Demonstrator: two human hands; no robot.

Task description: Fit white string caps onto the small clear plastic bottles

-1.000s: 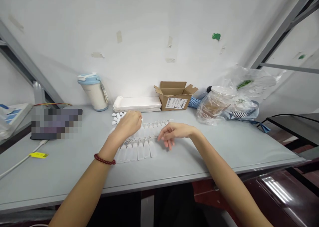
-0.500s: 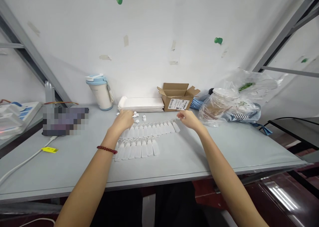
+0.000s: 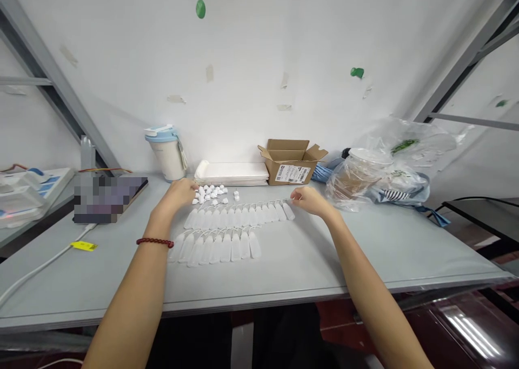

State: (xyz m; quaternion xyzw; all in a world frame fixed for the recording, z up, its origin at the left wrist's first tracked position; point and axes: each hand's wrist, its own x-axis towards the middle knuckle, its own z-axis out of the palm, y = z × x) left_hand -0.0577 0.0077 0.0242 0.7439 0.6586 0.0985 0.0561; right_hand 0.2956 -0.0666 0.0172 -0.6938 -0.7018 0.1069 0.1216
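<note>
My left hand [image 3: 181, 193], with a dark red bead bracelet at the wrist, is at the left edge of a pile of small white caps [image 3: 211, 190]. Its fingers are curled together; whatever they grip is hidden. At the right end of the back row of translucent, flat plastic pouches [image 3: 247, 216] is my right hand [image 3: 308, 199], thumb and fingertips pinched. I cannot make out what is between them. A front row of similar pouches [image 3: 225, 248] lies closer to me, thin white tips pointing back. One white cap [image 3: 236, 195] stands apart, right of the pile.
Behind the caps lies a white stack [image 3: 233, 173] beside an open cardboard box [image 3: 290, 166]. A cup with a blue lid [image 3: 166, 155] stands back left, near a blurred-out dark device [image 3: 109, 199] on a white cable. Bagged items [image 3: 360, 177] sit at right.
My left hand has moved left, uncovering the pile of caps and more of both rows. My right hand stays near the right end of the back row. The view has shifted slightly.
</note>
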